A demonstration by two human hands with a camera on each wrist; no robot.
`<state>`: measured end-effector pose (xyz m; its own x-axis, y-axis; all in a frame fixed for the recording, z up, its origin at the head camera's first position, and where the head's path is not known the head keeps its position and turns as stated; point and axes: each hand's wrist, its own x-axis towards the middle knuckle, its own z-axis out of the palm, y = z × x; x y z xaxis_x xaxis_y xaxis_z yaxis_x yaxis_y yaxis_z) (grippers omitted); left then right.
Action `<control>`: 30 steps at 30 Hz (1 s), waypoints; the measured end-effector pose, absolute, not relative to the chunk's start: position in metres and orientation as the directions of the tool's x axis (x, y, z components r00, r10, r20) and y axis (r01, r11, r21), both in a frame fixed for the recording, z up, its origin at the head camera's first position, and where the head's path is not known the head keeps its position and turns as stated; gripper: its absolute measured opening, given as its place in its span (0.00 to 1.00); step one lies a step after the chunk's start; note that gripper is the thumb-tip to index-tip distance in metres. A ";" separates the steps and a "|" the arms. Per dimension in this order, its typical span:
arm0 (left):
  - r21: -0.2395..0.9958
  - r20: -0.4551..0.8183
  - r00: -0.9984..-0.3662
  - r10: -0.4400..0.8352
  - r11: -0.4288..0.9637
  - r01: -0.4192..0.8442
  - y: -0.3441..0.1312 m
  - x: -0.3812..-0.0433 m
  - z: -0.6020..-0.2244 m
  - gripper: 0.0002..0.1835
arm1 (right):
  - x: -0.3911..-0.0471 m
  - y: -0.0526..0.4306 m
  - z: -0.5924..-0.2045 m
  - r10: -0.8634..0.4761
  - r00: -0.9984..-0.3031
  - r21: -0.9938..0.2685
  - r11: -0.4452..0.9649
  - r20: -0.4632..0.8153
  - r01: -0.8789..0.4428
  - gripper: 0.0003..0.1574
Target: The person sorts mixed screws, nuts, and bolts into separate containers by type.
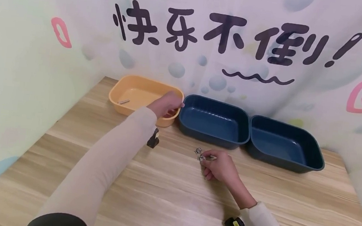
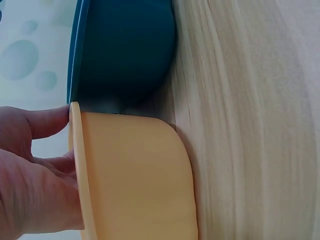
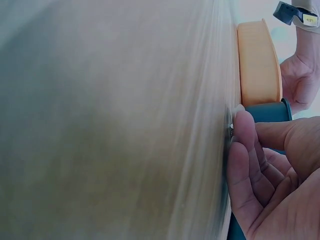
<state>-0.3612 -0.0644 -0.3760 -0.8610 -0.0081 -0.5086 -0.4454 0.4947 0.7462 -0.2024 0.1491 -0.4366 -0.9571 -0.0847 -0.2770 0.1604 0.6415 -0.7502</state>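
Wooden table (image 1: 165, 199), right hand (image 1: 220, 167) pinching small screws (image 1: 200, 155), left hand (image 1: 165, 104) curled inside orange bin (image 1: 119, 99) (rim)

Bright even light, blurry wrist views

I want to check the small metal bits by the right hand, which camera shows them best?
The head view: the small metal pieces lie on the table at the right hand fingertips. The right wrist view shows only a glint behind fingers; the left wrist view shows none.

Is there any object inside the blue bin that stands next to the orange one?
No, the head view shows the middle blue bin with a bare floor, while the orange bin holds a small metal piece.
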 end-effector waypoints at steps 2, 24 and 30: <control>0.748 -0.522 -0.853 -0.002 0.480 -0.459 -0.066 -0.361 -0.377 0.07 | -0.202 0.149 -0.436 -0.086 -0.956 -0.750 0.642 -0.279 0.161 0.12; 0.735 -0.546 -0.838 0.015 0.488 -0.470 -0.068 -0.364 -0.374 0.10 | -0.205 0.149 -0.430 -0.086 -0.956 -0.766 0.621 -0.280 0.168 0.11; 0.730 -0.540 -0.842 0.008 0.502 -0.463 -0.067 -0.365 -0.376 0.08 | -0.208 0.150 -0.420 -0.099 -0.956 -0.781 0.603 -0.276 0.164 0.14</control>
